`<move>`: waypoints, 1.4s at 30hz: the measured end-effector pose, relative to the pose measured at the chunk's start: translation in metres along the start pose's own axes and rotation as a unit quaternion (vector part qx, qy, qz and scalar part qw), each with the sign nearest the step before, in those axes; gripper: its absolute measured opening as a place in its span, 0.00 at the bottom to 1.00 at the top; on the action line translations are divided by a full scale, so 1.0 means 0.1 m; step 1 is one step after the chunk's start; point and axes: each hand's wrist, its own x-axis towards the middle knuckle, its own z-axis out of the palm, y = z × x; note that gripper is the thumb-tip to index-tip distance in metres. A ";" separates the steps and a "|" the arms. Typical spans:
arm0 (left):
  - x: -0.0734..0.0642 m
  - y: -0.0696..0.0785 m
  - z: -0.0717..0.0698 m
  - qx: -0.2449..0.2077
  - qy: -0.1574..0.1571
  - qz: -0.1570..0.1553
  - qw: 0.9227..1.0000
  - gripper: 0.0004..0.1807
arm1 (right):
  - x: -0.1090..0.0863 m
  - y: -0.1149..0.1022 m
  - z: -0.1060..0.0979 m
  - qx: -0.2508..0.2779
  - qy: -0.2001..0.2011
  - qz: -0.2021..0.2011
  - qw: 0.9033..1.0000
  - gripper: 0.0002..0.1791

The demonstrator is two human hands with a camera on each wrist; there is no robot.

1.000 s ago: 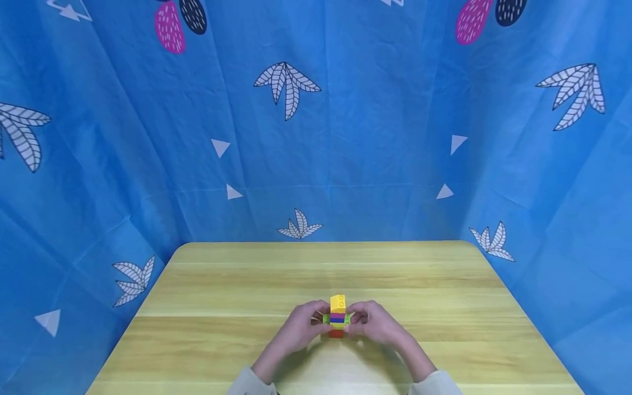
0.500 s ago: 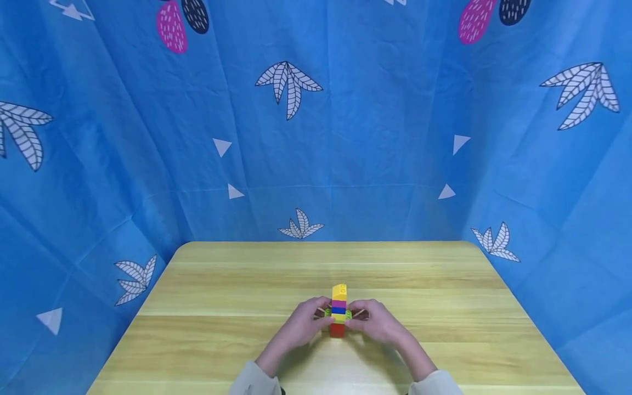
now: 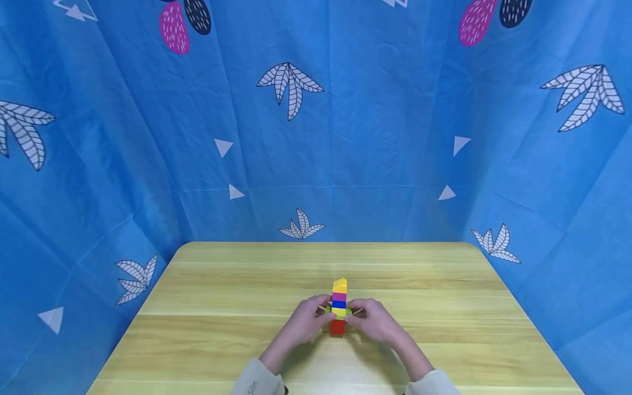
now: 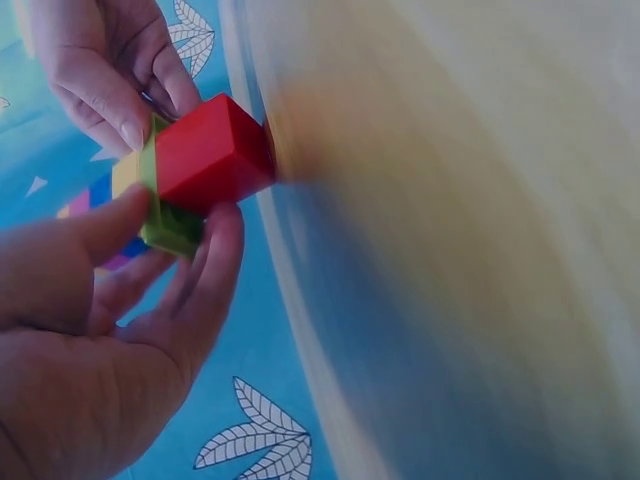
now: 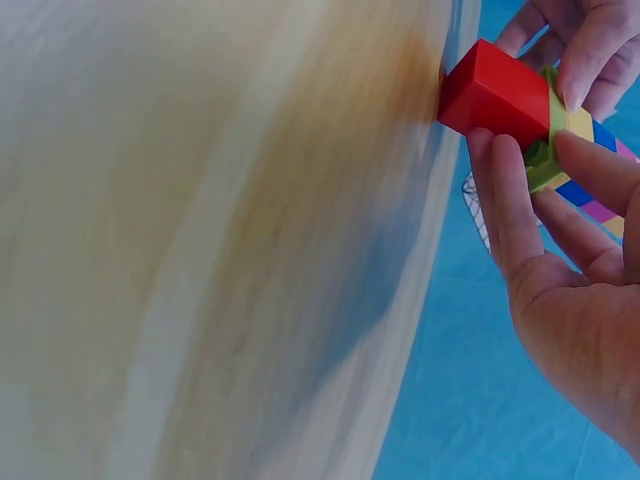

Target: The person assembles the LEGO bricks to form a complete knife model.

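A tower of toy building bricks (image 3: 338, 327) is held between both hands near the middle of the table. From the bottom it runs red, a wider green brick (image 4: 172, 230), yellow, blue, magenta and a sloped yellow top (image 3: 339, 286). My left hand (image 3: 305, 322) pinches the green brick's left end, thumb at the front and fingers round the side. On the opposite end, my right hand (image 3: 376, 322) pinches it the same way. The red brick (image 5: 498, 95) points down at the tabletop; whether it touches, I cannot tell. The fingers hide part of the green brick.
The wood-grain table (image 3: 237, 274) spreads around the hands on all sides. Behind it and along both sides hangs a blue curtain (image 3: 375, 164) with leaf and triangle prints.
The tower's yellow top has tipped away from me, so its studs show less. More of the red brick's front face is visible. Both hands keep their hold and have barely shifted.
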 end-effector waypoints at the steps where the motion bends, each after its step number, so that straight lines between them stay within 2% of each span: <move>1: 0.00 0.00 0.00 0.000 0.002 -0.002 1.000 0.24 | 0.00 0.00 0.01 -0.001 0.002 0.002 1.000 0.18; 9: 0.02 0.03 0.02 -0.025 0.019 -0.031 0.999 0.32 | 0.03 -0.01 0.05 0.005 0.015 0.010 1.000 0.20; 18: 0.04 0.03 0.01 -0.022 0.035 -0.029 0.999 0.41 | 0.07 -0.03 0.09 0.018 0.033 0.021 0.999 0.22; 24: 0.05 0.03 0.03 -0.013 0.034 -0.035 0.999 0.48 | 0.09 -0.05 0.10 0.021 0.050 0.027 0.998 0.32; 30: 0.08 0.03 0.03 -0.006 0.030 -0.035 0.999 0.47 | 0.11 -0.06 0.11 0.009 0.066 0.037 0.997 0.34; 42: 0.12 0.03 0.03 -0.008 0.028 -0.049 0.998 0.47 | 0.14 -0.05 0.14 0.005 0.072 0.030 0.997 0.41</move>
